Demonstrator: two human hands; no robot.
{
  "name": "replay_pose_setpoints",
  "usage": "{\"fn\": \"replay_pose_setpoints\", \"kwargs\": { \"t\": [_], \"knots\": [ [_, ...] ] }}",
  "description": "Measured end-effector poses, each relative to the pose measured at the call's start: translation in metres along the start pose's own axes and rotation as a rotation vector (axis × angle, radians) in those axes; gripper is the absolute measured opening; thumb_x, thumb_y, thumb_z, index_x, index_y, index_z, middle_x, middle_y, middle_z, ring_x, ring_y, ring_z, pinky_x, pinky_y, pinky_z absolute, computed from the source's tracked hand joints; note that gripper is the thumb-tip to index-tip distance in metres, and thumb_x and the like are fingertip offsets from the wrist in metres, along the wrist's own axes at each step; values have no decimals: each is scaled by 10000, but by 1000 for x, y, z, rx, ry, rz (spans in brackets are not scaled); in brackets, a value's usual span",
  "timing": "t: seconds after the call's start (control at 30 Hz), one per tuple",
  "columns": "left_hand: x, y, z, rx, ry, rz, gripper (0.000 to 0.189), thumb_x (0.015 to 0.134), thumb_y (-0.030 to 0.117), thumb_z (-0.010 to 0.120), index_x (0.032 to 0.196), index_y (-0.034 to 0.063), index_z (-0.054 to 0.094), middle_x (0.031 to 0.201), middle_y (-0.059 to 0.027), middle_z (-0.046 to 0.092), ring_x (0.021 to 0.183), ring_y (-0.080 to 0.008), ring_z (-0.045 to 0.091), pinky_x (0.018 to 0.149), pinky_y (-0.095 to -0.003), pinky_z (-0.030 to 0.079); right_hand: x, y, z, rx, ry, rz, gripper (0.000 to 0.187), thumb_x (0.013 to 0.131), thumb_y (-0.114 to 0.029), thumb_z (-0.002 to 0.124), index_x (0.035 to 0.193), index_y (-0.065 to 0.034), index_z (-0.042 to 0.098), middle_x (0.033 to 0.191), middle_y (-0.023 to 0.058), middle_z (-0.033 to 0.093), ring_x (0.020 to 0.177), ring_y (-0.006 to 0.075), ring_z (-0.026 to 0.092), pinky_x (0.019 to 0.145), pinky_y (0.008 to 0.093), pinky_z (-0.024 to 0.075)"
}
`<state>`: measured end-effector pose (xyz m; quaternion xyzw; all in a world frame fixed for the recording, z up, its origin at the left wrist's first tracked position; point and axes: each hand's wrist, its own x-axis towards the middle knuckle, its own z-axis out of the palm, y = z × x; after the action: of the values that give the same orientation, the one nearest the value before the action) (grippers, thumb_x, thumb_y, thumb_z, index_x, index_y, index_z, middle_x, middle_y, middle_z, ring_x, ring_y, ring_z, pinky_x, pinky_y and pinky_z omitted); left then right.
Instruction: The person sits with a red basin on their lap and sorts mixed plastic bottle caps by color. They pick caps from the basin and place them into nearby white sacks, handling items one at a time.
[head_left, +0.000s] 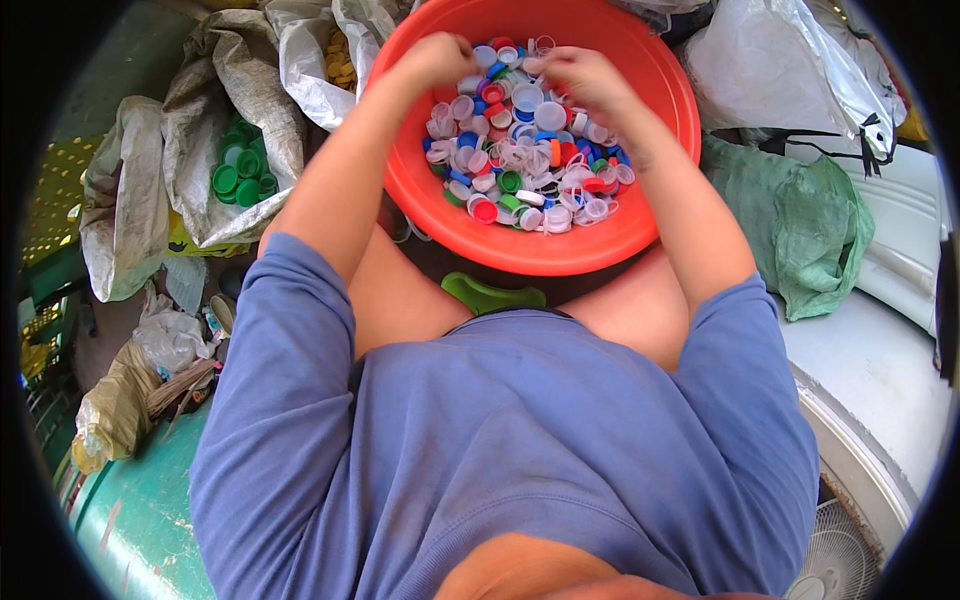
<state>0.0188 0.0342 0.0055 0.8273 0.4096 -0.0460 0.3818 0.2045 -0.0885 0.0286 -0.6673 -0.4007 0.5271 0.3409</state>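
An orange-red plastic basin holds a heap of plastic bottle caps in clear, white, blue, red and green, with loose cap rings among them. Over the heap's far left part is my left hand, fingers bent down by the caps; whether it pinches one is hidden. My right hand, slightly blurred, is over the far right part, its fingertips at a pale translucent cap. The basin stands before me between my knees.
At the left, open woven sacks hold green caps and yellow caps. A white sack and a green sack lie at the right. A fan is at lower right, a green surface at lower left.
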Motion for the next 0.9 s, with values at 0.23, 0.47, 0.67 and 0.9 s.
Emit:
{"fn": "replay_pose_setpoints", "kwargs": {
  "t": [0.23,0.47,0.67,0.9],
  "knots": [
    [2,-34,58,633,170,90,193,800,94,468,927,36,601,888,-165,649,822,-325,640,712,-416,520,41,30,64,-1284,13,-332,222,696,-279,668,857,-129,686,878,116,662,846,288,633,709,414,505],
    [5,-35,58,586,99,79,260,769,161,562,975,7,597,925,-153,645,880,-323,624,761,-411,505,49,38,47,-1066,73,-290,138,700,-184,646,820,-122,673,836,103,664,749,243,632,606,376,496],
    [10,-26,52,490,-64,-123,323,743,172,596,1047,67,630,1162,-140,570,1030,-277,582,852,-370,484,20,16,-14,519,-160,14,240,790,-160,638,1017,-100,590,956,39,635,719,101,556,543,219,440],
    [13,-26,54,539,-100,-95,377,697,208,640,1051,82,622,1066,-133,618,938,-268,615,793,-345,503,-35,21,-54,944,-357,-60,362,865,-235,544,1179,-61,499,1252,161,471,878,208,603,659,294,549]
  ]
}}
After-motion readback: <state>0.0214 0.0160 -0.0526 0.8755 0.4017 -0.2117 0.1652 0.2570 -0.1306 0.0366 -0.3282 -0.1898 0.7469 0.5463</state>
